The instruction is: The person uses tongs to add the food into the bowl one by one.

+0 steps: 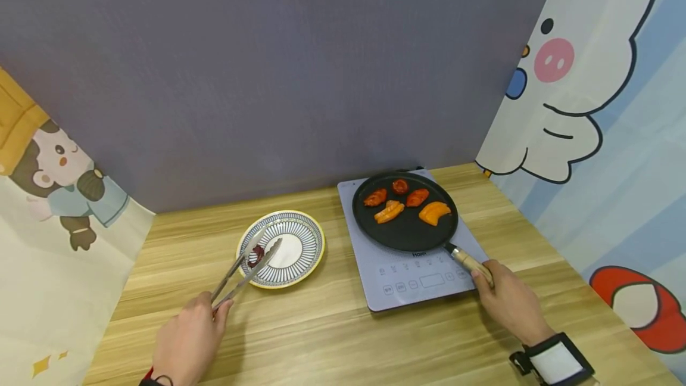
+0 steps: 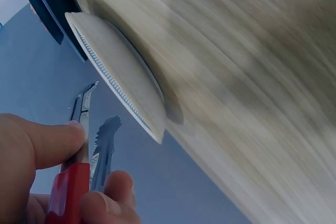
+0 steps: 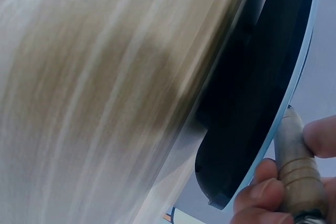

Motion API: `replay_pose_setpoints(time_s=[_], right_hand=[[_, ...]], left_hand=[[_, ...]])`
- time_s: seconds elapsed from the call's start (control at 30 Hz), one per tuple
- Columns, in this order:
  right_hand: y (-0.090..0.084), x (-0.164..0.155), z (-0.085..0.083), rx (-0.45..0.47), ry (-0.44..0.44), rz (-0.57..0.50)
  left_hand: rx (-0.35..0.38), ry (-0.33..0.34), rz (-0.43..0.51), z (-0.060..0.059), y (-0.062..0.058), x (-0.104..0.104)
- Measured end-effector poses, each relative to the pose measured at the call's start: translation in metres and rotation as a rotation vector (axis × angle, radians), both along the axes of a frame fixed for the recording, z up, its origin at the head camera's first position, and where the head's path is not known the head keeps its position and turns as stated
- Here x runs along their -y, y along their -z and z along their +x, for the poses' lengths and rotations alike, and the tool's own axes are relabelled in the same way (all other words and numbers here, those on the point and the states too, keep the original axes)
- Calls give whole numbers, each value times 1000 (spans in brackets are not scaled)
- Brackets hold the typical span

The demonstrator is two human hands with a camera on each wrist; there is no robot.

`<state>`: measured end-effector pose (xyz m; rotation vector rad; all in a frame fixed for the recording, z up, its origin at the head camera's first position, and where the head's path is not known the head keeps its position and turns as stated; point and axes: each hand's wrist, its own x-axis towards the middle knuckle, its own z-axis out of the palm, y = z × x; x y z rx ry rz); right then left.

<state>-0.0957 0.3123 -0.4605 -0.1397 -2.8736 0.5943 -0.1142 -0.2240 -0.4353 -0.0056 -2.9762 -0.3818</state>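
A small dark piece of food lies on the striped, yellow-rimmed plate, caught between the tips of metal tongs that the left hand squeezes by their red-ended grip. The plate sits on the wooden table just left of the induction cooker. There the right hand curls round the handle of a black pan carrying five orange-red pieces.
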Motion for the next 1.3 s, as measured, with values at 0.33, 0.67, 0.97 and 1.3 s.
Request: replay_pose_setpoints(time_s=[0.33, 0.67, 0.97, 1.3], right_hand=[[-4, -1, 0, 18, -10, -28], [-8, -4, 1, 55, -27, -129], [-10, -8, -1, 110, -31, -210], [-10, -8, -1, 114, -31, -213]], left_hand=[[8, -24, -8, 2, 2, 12], [7, -29, -31, 2, 4, 16], [39, -21, -38, 1, 2, 17], [2, 16, -82, -1, 4, 10]])
